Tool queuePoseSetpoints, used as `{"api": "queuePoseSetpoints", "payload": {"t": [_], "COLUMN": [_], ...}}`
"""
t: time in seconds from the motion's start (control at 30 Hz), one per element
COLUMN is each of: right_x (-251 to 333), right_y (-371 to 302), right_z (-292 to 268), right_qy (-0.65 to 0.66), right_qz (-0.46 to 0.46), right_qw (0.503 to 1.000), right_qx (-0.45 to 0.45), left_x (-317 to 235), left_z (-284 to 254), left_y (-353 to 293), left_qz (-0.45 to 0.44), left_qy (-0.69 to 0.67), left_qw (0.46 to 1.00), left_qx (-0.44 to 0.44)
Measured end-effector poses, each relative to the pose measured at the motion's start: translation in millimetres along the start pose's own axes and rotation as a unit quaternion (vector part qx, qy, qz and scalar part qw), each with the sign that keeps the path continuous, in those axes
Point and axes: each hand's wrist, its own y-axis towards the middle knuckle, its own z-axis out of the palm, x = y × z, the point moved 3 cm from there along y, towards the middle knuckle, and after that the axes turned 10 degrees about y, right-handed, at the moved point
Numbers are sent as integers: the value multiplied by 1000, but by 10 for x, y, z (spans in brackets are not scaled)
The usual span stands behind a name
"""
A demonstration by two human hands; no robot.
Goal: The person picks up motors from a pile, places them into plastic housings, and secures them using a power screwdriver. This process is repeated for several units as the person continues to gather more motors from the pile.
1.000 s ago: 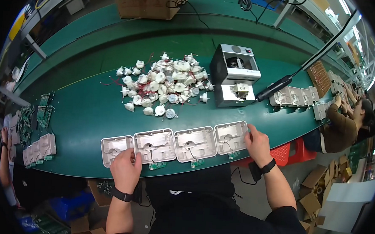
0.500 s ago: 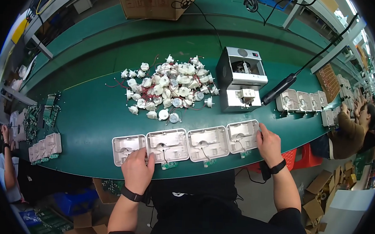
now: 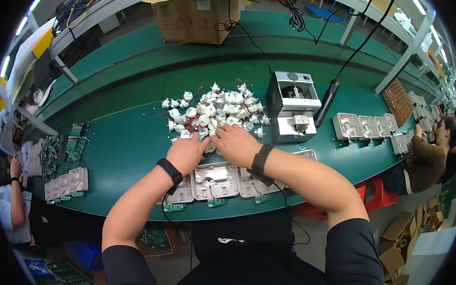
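Note:
A loose pile of white round parts with red and dark wires (image 3: pixel 235 98), which look like small motors or buzzers, lies on the green table in front of me. At its near edge are both of my hands, side by side. My left hand (image 3: pixel 185 154) touches the parts with fingers and thumb apart. My right hand (image 3: pixel 237 145) reaches over the parts, fingers stretched out, with some fingertips hidden among them. Below my wrists stands a row of white plastic housings (image 3: pixel 216 180), partly covered by my forearms. Small green circuit boards (image 3: pixel 216 202) hang from them on wires.
Right of the pile stands a grey and black screw feeder (image 3: pixel 295 107); a black electric screwdriver (image 3: pixel 327 104) hangs beside it. More housings (image 3: pixel 347 126) stand at right, others (image 3: pixel 76 180) at left near circuit boards (image 3: pixel 52 156). Co-workers sit at both sides. A carton (image 3: pixel 193 19) is behind.
Both hands have left the two ends of the housing row and moved forward and inward to the pile. The view has shifted, and my forearms now cover part of the row.

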Motion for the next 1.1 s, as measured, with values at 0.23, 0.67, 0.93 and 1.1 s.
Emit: {"api": "queuePoseSetpoints", "payload": {"t": [0.23, 0.67, 0.93, 1.1], "right_x": [-60, -487, -494, -554], "right_y": [-12, -271, -690, -604], "right_z": [157, -628, -907, -854], "right_qy": [-5, 267, 614, 665], "right_qz": [96, 260, 370, 322], "right_qw": [983, 927, 690, 651], "right_qx": [154, 37, -104, -175], "left_x": [-29, 229, 552, 253], "left_z": [70, 61, 39, 79], "left_y": [90, 119, -265, -375], "left_qz": [50, 52, -104, -38], "left_qy": [-47, -304, -905, -998], "left_qw": [997, 946, 414, 38], "left_qx": [-44, -97, -9, -13]}}
